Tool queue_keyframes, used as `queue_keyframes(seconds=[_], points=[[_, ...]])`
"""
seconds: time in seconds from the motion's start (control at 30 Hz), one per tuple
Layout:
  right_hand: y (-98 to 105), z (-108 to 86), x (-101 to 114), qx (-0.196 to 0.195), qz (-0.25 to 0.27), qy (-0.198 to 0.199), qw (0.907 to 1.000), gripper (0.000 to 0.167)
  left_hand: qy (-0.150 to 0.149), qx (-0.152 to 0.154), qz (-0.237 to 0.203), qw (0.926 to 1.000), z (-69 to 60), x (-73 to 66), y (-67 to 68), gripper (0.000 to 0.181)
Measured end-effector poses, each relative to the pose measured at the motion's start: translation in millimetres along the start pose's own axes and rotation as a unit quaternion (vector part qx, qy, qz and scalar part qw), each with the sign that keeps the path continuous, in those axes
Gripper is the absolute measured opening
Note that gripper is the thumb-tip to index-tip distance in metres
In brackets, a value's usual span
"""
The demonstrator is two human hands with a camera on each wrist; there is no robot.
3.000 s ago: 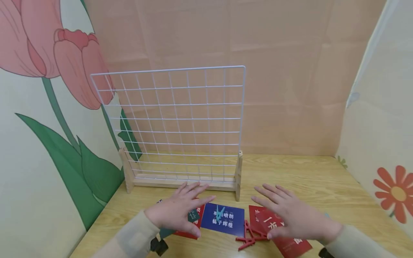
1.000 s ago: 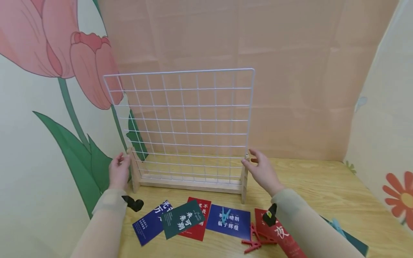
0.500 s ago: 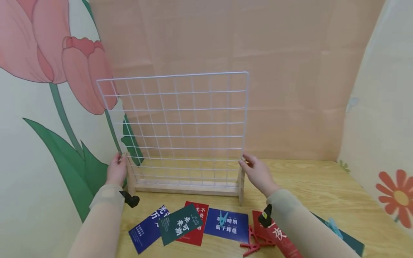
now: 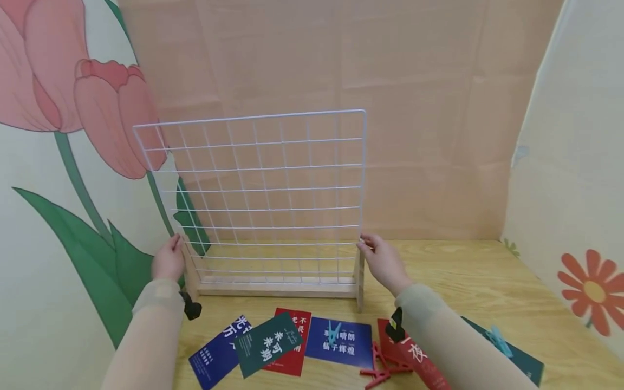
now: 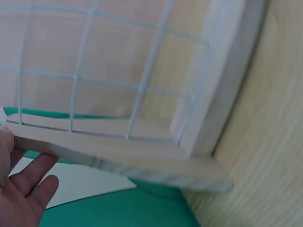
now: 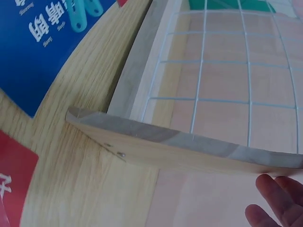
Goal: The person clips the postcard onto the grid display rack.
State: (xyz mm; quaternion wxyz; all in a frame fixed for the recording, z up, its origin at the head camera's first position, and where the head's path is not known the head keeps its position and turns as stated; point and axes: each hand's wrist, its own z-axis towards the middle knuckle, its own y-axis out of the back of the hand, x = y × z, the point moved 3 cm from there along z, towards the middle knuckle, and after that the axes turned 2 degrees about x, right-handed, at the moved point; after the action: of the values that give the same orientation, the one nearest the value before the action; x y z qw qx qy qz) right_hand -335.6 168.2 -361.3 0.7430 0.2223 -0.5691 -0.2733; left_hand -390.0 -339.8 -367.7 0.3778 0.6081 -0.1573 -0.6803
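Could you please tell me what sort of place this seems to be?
Probably an indoor work corner: a wood-grain table, a plain brownish backdrop behind it, and a tulip-patterned wall alongside.

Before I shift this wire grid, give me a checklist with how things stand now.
Left hand on left end of wooden stand: ok.
Right hand on right end: ok.
Wire grid upright in the stand: ok.
Cards apart from the stand: ok, gap visible in front.
Cards spread singly: not ok, a green card overlaps a blue card and a red card.
Grip firm enough: cannot tell.
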Motion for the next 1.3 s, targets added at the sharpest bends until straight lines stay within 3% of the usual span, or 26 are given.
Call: queue_keyframes(seconds=[0.2, 0.57, 0.97, 1.13, 1.3], points=[[-1.0, 0.5, 0.1, 0.006, -0.016, 0.006, 0.9998, 0.048, -0.006, -0.001, 0.040, 0.9992, -2.0, -0.2, 2.7, 0.049], [1.3, 0.3, 1.0, 0.010, -0.054, 0.014, 0.9984, 0.046, 0.008, 0.002, 0.065, 0.9979, -9.3, -10.7, 2.9, 0.047], [5.6, 2.4, 0.9, 0.020, -0.077, 0.015, 0.9967, 0.046, 0.006, -0.015, 0.067, 0.9976, -9.2, -11.3, 2.8, 0.046], [13.3, 0.7, -5.5, 0.016, -0.076, 0.013, 0.9969, 0.045, -0.013, -0.008, 0.076, 0.9970, -10.1, -17.5, -1.2, 0.046], [19.2, -2.0, -8.2, 0.020, -0.078, 0.023, 0.9965, 0.045, -0.001, -0.002, 0.068, 0.9977, -11.2, -19.7, -5.0, 0.046]])
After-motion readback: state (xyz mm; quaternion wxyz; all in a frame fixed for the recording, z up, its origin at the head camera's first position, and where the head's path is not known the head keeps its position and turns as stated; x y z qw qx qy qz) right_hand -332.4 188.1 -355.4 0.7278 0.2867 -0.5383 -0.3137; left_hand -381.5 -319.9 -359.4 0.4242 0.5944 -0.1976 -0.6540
